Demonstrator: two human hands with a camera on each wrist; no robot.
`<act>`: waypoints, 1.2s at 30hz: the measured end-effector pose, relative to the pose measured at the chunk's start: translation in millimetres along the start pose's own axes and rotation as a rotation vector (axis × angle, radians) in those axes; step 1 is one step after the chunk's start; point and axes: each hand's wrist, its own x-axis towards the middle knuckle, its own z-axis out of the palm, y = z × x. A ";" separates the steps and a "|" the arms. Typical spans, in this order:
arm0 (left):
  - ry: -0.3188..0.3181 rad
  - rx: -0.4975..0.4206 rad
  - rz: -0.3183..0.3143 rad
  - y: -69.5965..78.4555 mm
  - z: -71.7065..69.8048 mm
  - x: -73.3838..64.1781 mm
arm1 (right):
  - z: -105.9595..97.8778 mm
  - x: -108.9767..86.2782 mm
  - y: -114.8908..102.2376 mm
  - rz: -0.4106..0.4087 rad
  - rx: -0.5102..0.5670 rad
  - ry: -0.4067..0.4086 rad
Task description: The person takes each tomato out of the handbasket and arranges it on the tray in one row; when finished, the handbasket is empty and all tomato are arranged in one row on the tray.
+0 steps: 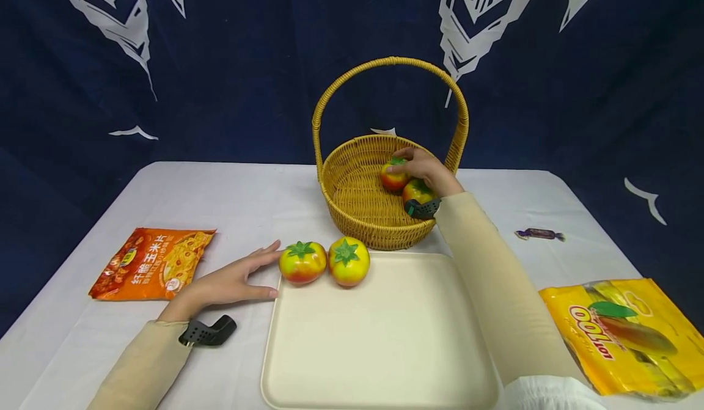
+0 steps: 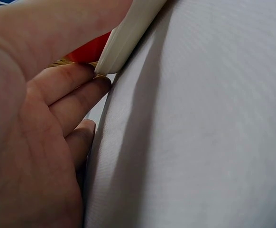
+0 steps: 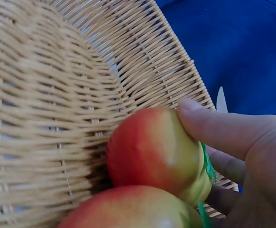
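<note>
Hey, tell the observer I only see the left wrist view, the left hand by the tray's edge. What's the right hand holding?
Observer: The right hand holds a red-and-yellow fruit inside the basket.
Operator: Is that the only fruit in there?
Observer: No, a second fruit lies beside it, on the side nearer the wearer.
Operator: How many are on the tray?
Observer: Two, a left one and a right one, at the far left corner of the tray.

Grip (image 3: pixel 263 161) on upper fruit (image 3: pixel 150 152), lower fruit (image 3: pixel 133 209), basket (image 3: pixel 33 114)
</note>
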 end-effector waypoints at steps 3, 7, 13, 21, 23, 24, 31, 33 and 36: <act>-0.004 -0.004 0.004 0.4 1.5 1.5 | -0.4 -0.2 1.7 -0.015 -0.052 -0.025; -0.008 -0.012 0.008 0.2 4.1 3.0 | -0.1 -0.9 3.7 -0.056 -0.124 -0.045; -0.019 -0.022 0.011 1.4 6.7 3.7 | -5.5 -7.3 0.2 -0.089 -0.136 0.018; -0.010 -0.014 0.020 1.3 5.2 3.1 | -21.8 -54.7 -38.7 -0.251 -0.048 0.093; -0.010 -0.014 0.014 0.5 4.8 2.9 | -23.5 -75.0 -47.0 -0.299 -0.060 0.112; -0.009 -0.014 0.013 0.4 4.5 2.8 | -23.6 -85.3 -49.7 -0.325 -0.066 0.120; 0.000 -0.004 0.017 0.8 1.3 0.3 | -4.1 -151.1 -43.1 -0.421 0.002 0.114; 0.000 -0.007 0.022 1.1 0.8 0.0 | 5.6 -163.8 -34.2 -0.425 0.037 0.092; -0.003 -0.009 0.035 1.0 -0.2 -0.5 | 20.5 -178.2 -17.5 -0.426 0.089 0.053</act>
